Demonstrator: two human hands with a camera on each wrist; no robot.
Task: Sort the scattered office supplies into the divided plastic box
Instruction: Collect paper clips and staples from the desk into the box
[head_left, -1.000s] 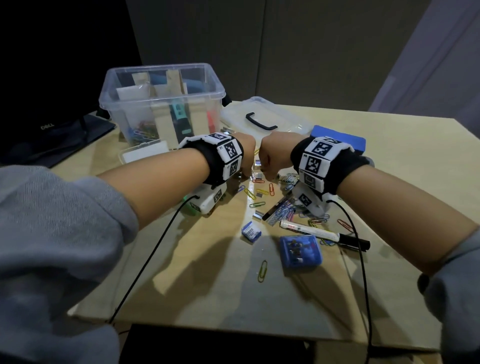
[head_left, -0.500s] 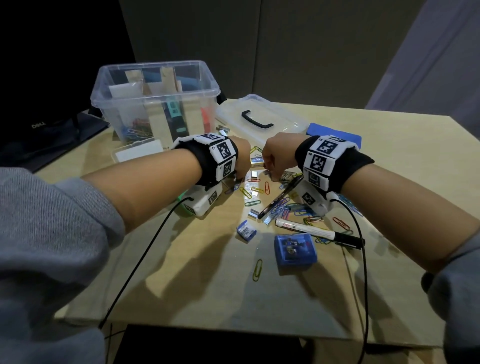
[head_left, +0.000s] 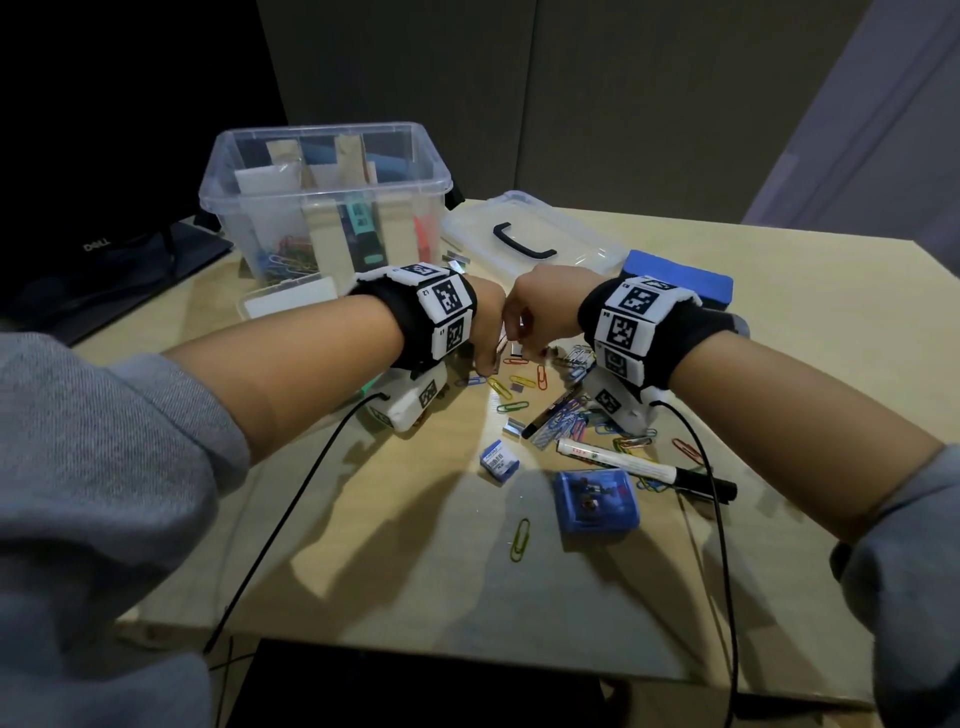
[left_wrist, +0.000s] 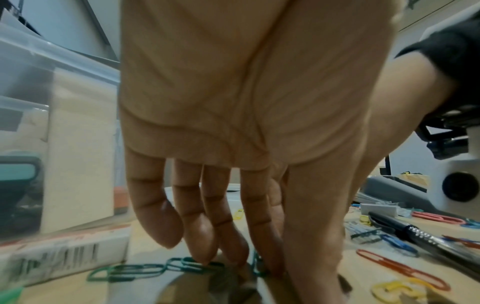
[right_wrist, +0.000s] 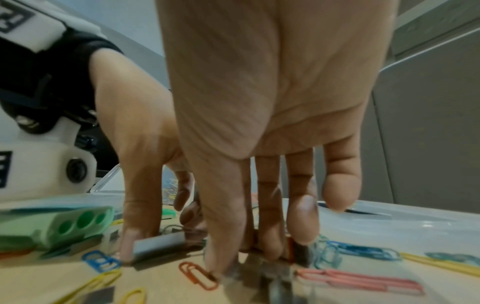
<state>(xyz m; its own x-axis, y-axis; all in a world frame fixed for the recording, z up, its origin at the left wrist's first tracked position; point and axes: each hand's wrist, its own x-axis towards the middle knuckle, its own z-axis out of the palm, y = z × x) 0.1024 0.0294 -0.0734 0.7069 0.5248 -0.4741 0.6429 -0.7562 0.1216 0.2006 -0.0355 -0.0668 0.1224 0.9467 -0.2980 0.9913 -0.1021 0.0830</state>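
The clear divided box (head_left: 322, 156) stands at the back left, with paper clips and markers between its cardboard dividers. Both hands meet over scattered paper clips (head_left: 511, 387) and staple strips at mid-table. My left hand (head_left: 485, 338) points its fingers down and pinches a grey staple strip (right_wrist: 161, 242) between thumb and fingers, just above green clips (left_wrist: 155, 269). My right hand (head_left: 530, 317) has thumb and fingers down on the table, pinching another small staple strip (right_wrist: 259, 265), which is blurred.
The box lid (head_left: 524, 239) with a black handle lies behind the hands, a blue block (head_left: 680, 275) to its right. Nearer me are a white marker (head_left: 644, 467), a blue pin case (head_left: 595, 499), a small staple box (head_left: 498, 460) and a lone clip (head_left: 521, 538). A green holder (right_wrist: 52, 226) lies under my left wrist.
Both hands have dropped from a raised, fist-to-fist pose down to the clip and staple pile. Their fingertips now reach the table surface.
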